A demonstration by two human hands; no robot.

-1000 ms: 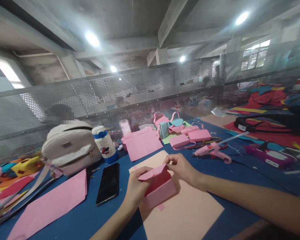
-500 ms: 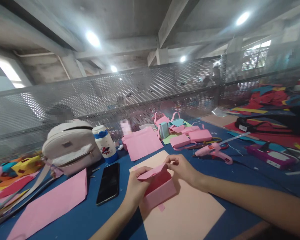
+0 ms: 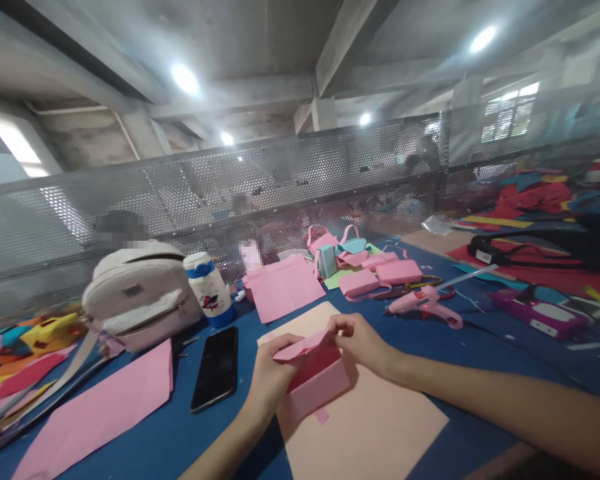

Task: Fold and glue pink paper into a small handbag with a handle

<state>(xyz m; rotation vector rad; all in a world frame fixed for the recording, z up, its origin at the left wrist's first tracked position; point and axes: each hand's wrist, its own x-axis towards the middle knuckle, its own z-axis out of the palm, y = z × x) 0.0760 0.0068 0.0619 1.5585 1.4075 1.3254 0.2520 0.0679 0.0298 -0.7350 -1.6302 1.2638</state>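
Both my hands hold a small pink paper box (image 3: 314, 385) above a peach paper sheet (image 3: 370, 427) on the blue table. My left hand (image 3: 271, 375) grips the box's left side with fingers curled round it. My right hand (image 3: 361, 342) pinches the right end of the box's raised flap (image 3: 303, 347) between thumb and fingers. The box is tilted, with its open side toward me.
A black phone (image 3: 217, 366) lies left of my hands, beside a pink sheet (image 3: 100, 408). Behind stand a white bag (image 3: 137, 293), a bottle (image 3: 207, 288), more pink paper (image 3: 283, 287), finished pink boxes (image 3: 375, 273) and a pink glue gun (image 3: 427, 305). A mesh fence (image 3: 260, 187) borders the table.
Almost nothing has changed. My right hand has shifted slightly along the flap, and the box stays in both hands at the same place.
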